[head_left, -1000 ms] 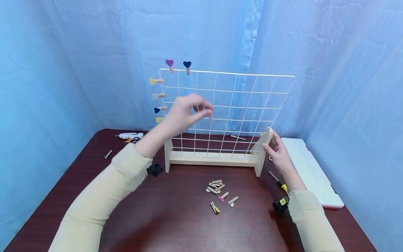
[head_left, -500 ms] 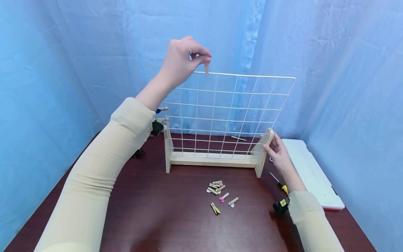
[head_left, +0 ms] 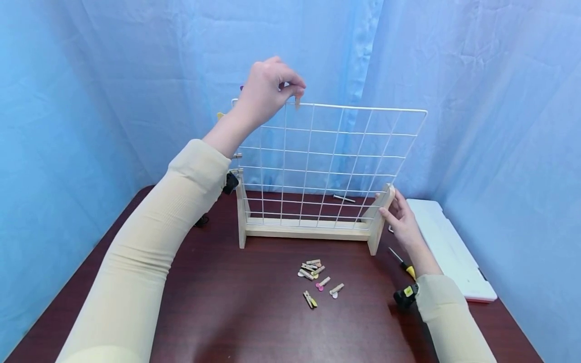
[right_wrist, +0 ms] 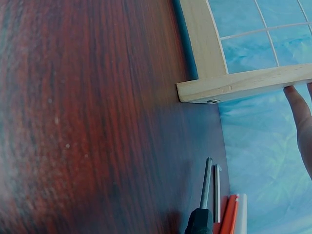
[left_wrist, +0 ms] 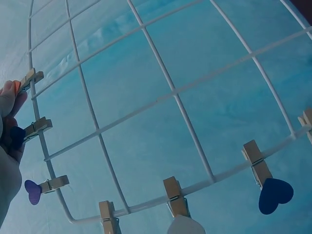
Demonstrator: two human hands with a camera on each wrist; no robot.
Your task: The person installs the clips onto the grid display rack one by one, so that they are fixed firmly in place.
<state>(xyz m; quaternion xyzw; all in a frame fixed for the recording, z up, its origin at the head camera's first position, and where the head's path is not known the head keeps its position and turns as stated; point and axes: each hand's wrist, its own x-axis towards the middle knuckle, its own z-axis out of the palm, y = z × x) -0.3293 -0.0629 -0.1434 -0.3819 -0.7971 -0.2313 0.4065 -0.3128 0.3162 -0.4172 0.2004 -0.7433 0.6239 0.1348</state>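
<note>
In the head view my left hand point(head_left: 272, 88) is at the top wire of a white wire grid point(head_left: 363, 108), left of its middle. It pinches a small wooden clothespin point(head_left: 297, 102); the left wrist view shows the clothespin's orange heart point(left_wrist: 17, 87) and its wooden tips across the wire. Beside it, a clothespin with a dark blue heart point(left_wrist: 18, 136) and one with a purple heart point(left_wrist: 33, 192) sit on the same wire. More clothespins line the adjoining edge, partly hidden by my arm in the head view. My right hand point(head_left: 403, 224) grips the wooden stand's right upright point(head_left: 381, 218).
Several loose clothespins point(head_left: 309, 272) lie on the dark red table point(head_left: 254, 307) before the stand. A screwdriver point(head_left: 408, 269) and a white case point(head_left: 447, 247) are at the right. A long bolt point(head_left: 344, 198) lies behind the grid, and a hex key point(right_wrist: 217, 195) beside the screwdriver.
My left hand has risen from before the grid to its top wire with the clothespin, then dipped slightly, bringing the clothespin's tips over the wire. My right hand stays on the upright.
</note>
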